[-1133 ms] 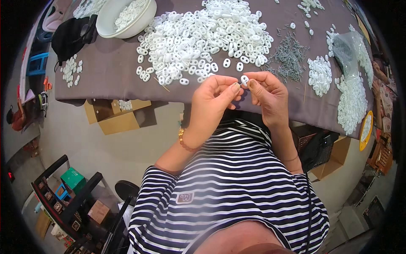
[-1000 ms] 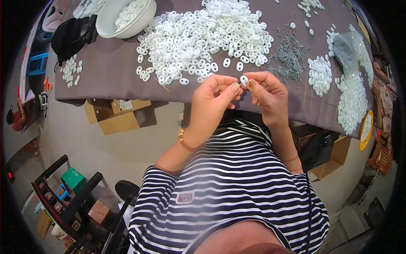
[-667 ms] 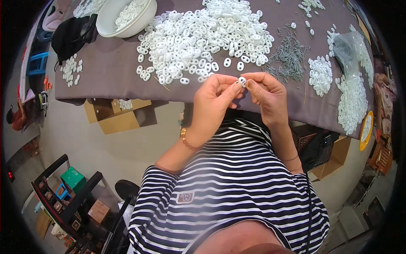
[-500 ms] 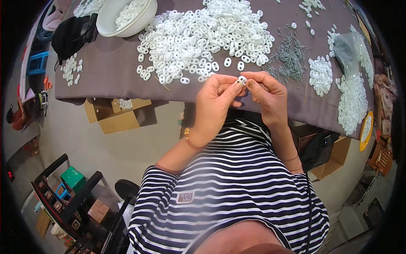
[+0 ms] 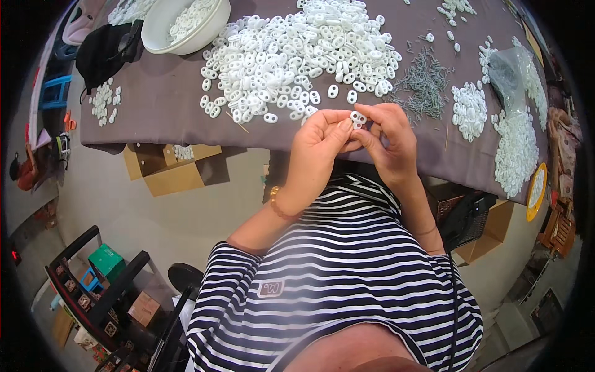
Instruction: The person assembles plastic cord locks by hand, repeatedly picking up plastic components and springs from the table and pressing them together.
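Fingers of both hands are meeting over the near table edge, pinching one small white two-hole plastic piece [image 5: 357,118] between them. The left hand [image 5: 319,146] is closing thumb and forefinger on the piece's left side; the right hand [image 5: 388,139] is gripping its right side, fingertips curled in tight, nothing else visibly held, though a pin hidden between the fingers cannot be ruled out. The piece is being held just above the brown tablecloth [image 5: 161,99], close to the body, probably so that both holes face up toward the eyes. Directly beyond the hands is lying the large heap of matching white pieces [image 5: 297,49], within easy reach. To the right of it is spreading a scatter of thin grey metal pins [image 5: 424,80], and farther right smaller piles of white pieces [image 5: 469,110] beside a clear plastic bag [image 5: 511,65], seemingly sorted apart from the main heap. A white bowl [image 5: 183,22] holding more pieces is standing at the far left, next to a black cloth item [image 5: 108,49].
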Tool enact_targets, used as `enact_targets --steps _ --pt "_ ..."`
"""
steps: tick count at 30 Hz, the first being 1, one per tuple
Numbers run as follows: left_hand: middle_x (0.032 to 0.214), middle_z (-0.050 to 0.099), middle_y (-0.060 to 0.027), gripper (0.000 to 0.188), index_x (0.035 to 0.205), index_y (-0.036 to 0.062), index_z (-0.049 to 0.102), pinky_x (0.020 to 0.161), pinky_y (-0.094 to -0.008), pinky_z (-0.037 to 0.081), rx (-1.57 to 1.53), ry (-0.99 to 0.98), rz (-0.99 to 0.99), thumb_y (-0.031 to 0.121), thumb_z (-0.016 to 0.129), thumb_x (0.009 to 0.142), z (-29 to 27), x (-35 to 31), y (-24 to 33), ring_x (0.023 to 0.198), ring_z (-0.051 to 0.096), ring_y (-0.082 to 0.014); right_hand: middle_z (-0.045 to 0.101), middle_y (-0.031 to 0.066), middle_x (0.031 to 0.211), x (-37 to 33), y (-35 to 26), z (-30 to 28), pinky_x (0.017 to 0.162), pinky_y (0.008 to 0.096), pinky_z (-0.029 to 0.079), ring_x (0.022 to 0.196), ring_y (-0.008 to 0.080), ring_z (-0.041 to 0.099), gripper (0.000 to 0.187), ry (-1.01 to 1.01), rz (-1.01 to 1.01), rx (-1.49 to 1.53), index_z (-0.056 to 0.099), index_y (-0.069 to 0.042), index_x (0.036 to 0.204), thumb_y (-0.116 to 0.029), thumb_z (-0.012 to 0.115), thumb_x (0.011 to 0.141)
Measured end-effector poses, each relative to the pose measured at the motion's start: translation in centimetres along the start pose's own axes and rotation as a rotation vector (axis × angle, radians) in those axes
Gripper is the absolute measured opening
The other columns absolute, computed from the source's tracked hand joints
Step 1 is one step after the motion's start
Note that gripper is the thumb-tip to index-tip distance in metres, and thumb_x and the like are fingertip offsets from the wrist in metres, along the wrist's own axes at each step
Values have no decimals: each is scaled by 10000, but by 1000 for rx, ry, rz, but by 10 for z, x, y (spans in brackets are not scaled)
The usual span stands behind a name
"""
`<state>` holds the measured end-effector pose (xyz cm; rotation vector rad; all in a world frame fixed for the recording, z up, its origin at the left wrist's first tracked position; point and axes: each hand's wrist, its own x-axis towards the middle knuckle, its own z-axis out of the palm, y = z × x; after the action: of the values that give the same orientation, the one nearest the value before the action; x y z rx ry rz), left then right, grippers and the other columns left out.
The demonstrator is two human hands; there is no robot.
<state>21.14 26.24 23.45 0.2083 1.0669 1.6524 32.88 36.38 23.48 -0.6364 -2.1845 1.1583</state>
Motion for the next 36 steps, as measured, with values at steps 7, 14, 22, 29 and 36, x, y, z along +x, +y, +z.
enact_targets --steps 7,14,22,29,36 --pt "1053 650 -102 256 1194 -45 534 831 -263 562 -1 -79 39 131 535 1008 -5 5 3 948 649 -132 597 54 970 3 1 0 659 255 422 699 120 510 439 57 -188 -161 661 -64 1164 25 756 745" --pt "1045 656 -90 238 1181 -51 545 785 -239 545 107 -75 135 107 542 1002 -5 6 0 912 643 -110 634 52 960 4 -4 -1 736 318 415 786 195 560 453 87 -254 -343 664 -75 1155 -9 773 720" --pt "1006 656 -75 247 1213 -32 567 799 -234 528 257 -128 297 86 549 996 -10 7 -2 877 626 -97 653 58 915 6 -8 -3 755 323 413 818 213 580 431 94 -311 -331 666 -48 1137 -8 762 718" --pt "993 631 -41 228 1177 -12 609 770 -220 506 484 -67 565 113 565 991 -12 6 -6 858 603 -84 655 58 900 8 -17 2 765 331 421 813 214 586 392 115 -308 -312 675 -19 1112 -5 754 728" --pt "984 617 -36 220 1135 -1 616 773 -222 494 483 -15 644 153 585 982 -12 8 -9 865 591 -83 652 63 890 9 -18 6 748 325 433 808 223 579 371 133 -299 -323 677 -19 1102 -12 754 739"
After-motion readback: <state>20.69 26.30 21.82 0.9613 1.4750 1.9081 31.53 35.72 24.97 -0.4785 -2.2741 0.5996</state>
